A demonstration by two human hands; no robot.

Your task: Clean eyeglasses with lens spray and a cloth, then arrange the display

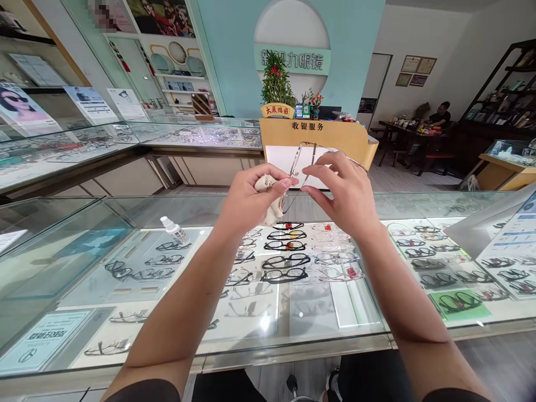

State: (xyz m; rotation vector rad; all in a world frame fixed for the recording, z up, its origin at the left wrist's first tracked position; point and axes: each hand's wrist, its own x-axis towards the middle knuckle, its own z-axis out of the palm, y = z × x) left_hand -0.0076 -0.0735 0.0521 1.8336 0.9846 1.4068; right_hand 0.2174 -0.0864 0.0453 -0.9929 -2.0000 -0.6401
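A pair of thin-framed eyeglasses [295,159] is held up above the glass counter, between my two hands. My left hand [247,198] is closed, its thumb and fingers pinching the frame together with a crumpled off-white cloth [274,213]. On the other side, my right hand [349,192] has its thumb and fingers bent around the thin parts of the same glasses. The exact contact of the right fingertips is hard to make out. Below the hands, rows of eyeglasses [285,261] lie in the showcase.
The glass showcase [293,340] spans the view in front of me. A small white bottle [173,229] stands on it at the left. Beyond are a wooden cashier desk [335,131], a potted plant [276,81] and more display cases [201,134]. A person [440,116] sits far right.
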